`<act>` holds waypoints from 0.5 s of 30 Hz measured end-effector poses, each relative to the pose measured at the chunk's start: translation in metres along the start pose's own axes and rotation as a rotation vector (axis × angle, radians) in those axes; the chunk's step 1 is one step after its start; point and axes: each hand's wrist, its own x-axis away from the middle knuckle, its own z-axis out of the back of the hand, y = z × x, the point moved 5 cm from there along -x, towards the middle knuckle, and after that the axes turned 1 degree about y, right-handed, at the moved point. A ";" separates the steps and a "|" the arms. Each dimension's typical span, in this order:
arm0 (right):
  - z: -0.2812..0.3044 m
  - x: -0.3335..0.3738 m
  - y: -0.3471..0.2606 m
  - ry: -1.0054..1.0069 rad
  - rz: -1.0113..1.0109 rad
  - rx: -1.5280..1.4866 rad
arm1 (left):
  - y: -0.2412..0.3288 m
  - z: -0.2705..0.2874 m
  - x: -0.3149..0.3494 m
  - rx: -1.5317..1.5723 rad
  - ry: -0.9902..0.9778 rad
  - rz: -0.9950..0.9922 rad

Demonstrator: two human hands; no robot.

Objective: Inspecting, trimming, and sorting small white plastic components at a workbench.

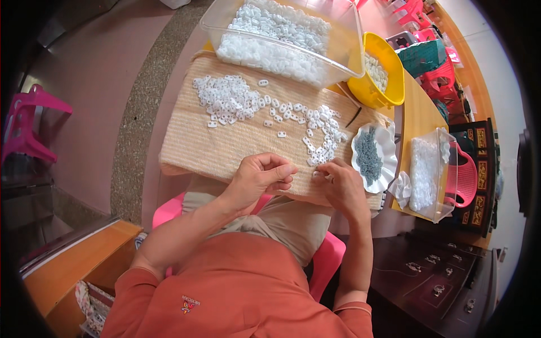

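Just above the near edge of the cloth-covered table, my left hand (262, 177) is closed in a pinch. Whatever lies between its thumb and forefinger is too small to make out. To its right, my right hand (345, 188) curls its fingers round a small white plastic piece (316, 173), partly hidden by the fingertips. Beyond that hand spreads a loose cluster of white two-holed plastic pieces (326, 121). A denser heap of the same pieces (225, 98) lies farther left, with a scattered row joining the two. Small grey screw-like parts (368, 156) fill a white wavy-rimmed dish (386, 160) beside my right hand.
A large clear bin (344, 53) of white pieces stands at the table's far side. Right of it is a yellow tub (397, 84), with a thin dark tool (354, 115) nearby. Another clear container (445, 191) sits farther right. Pink stools (34, 121) stand around.
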 end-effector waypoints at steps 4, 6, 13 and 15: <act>-0.002 0.007 -0.009 0.015 0.039 0.063 | -0.002 -0.003 0.000 -0.052 0.014 -0.008; -0.002 0.011 -0.009 0.013 0.030 0.033 | -0.003 -0.004 -0.001 -0.147 -0.017 -0.054; 0.011 0.008 -0.057 -0.009 0.246 -0.335 | -0.009 -0.009 -0.002 -0.339 -0.065 -0.232; -0.001 0.008 -0.046 -0.017 0.269 -0.375 | -0.008 -0.015 0.001 -0.206 -0.163 -0.121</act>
